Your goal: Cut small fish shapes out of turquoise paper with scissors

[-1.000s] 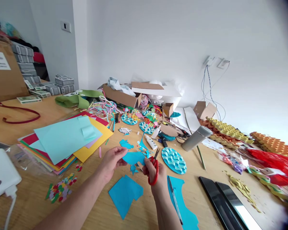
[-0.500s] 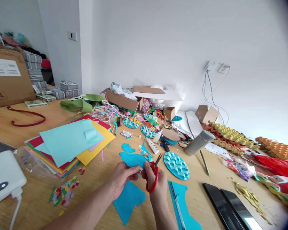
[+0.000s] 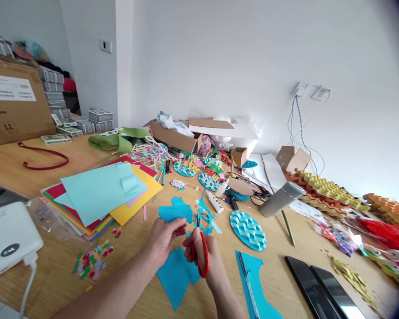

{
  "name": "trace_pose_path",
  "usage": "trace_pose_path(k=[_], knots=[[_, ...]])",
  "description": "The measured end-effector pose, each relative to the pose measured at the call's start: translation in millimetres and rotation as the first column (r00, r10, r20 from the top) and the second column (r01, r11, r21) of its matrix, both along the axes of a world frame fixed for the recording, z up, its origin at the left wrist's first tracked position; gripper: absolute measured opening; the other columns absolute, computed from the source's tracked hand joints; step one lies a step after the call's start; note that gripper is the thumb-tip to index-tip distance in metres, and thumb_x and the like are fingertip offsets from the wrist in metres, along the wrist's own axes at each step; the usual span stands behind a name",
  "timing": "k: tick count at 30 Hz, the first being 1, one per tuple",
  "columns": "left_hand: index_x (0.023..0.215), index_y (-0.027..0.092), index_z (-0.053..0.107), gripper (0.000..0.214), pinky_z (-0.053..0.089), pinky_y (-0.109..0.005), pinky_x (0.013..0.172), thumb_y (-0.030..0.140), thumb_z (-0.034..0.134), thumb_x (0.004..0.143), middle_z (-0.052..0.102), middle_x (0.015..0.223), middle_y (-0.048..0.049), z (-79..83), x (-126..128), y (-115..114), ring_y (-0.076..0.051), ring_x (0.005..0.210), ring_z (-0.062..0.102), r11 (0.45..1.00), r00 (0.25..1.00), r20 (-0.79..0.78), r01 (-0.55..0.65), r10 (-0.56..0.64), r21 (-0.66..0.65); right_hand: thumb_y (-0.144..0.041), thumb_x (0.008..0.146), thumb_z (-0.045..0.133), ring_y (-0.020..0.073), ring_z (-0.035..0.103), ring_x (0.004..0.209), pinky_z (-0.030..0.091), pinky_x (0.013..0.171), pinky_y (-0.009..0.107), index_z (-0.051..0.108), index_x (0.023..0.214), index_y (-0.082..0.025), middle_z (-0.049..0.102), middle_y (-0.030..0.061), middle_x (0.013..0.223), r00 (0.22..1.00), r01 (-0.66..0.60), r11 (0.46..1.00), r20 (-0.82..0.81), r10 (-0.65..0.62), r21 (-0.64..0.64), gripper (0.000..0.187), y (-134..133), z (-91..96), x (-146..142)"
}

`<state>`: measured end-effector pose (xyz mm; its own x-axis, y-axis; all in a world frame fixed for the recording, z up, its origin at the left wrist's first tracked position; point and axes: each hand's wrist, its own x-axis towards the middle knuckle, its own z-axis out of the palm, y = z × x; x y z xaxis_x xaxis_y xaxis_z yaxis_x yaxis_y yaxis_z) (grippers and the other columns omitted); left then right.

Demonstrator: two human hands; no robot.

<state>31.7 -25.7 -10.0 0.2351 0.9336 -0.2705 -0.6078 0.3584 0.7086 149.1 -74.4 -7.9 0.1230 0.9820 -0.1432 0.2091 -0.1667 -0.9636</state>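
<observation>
My left hand (image 3: 164, 239) pinches a blue paper piece (image 3: 174, 212) and holds it up above the wooden table (image 3: 133, 248). My right hand (image 3: 204, 257) grips red-handled scissors (image 3: 201, 250), their blades pointing up beside the paper's right edge. Under both hands lies a larger blue sheet (image 3: 176, 274). Small blue offcuts (image 3: 206, 219) lie scattered just beyond the scissors. A round blue wave-patterned disc (image 3: 248, 223) sits to the right.
A stack of coloured paper (image 3: 99, 195) lies at left, a white device with cable (image 3: 9, 239) at near left. Another blue sheet with a pen (image 3: 252, 283), a glue bottle (image 3: 214, 201), a grey flask (image 3: 281, 199), cardboard boxes (image 3: 176, 135) and black tablets (image 3: 319, 288) crowd the table.
The left hand has turned and shifted the blue piece to the left. The scissors have swung from tilted right to nearly upright, and both hands sit slightly nearer me.
</observation>
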Motion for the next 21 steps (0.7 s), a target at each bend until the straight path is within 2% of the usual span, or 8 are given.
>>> trace_pose_path(k=[3, 9, 21], knots=[[0.059, 0.013, 0.066, 0.022, 0.048, -0.026, 0.064, 0.026, 0.083, 0.054, 0.066, 0.06, -0.0021, -1.2, 0.2, 0.2, -0.013, 0.06, 0.059, 1.0, 0.999, 0.042, -0.005, 0.006, -0.015, -0.073, 0.083, 0.037, 0.0112, 0.049, 0.043, 0.035, 0.042, 0.021, 0.061, 0.066, -0.011, 0.056, 0.0042, 0.049, 0.995, -0.08, 0.997, 0.063, 0.08, 0.004, 0.069, -2.0, -3.2, -2.9], [0.061, 0.013, 0.068, 0.021, 0.048, -0.024, 0.061, 0.027, 0.082, 0.056, 0.068, 0.062, -0.0039, -2.0, 1.1, -2.6, -0.013, 0.06, 0.062, 0.999, 0.996, 0.086, -0.008, 0.012, -0.048, -0.074, 0.083, 0.036, 0.012, 0.051, 0.047, 0.037, 0.043, 0.021, 0.06, 0.066, -0.011, 0.055, 0.0034, 0.051, 0.986, -0.141, 0.99, 0.093, 0.14, 0.005, 0.07, -1.9, -6.7, -3.4], [0.057, 0.012, 0.064, 0.024, 0.041, -0.025, 0.046, 0.03, 0.08, 0.057, 0.063, 0.059, -0.0036, 1.8, 2.3, -6.9, -0.013, 0.05, 0.056, 0.997, 0.998, 0.049, 0.052, -0.049, -0.051, -0.075, 0.082, 0.037, 0.0118, 0.05, 0.045, 0.035, 0.042, 0.021, 0.061, 0.066, -0.011, 0.055, 0.0044, 0.05, 0.985, -0.151, 0.989, 0.091, 0.149, 0.007, 0.07, 0.4, -10.9, -3.3]])
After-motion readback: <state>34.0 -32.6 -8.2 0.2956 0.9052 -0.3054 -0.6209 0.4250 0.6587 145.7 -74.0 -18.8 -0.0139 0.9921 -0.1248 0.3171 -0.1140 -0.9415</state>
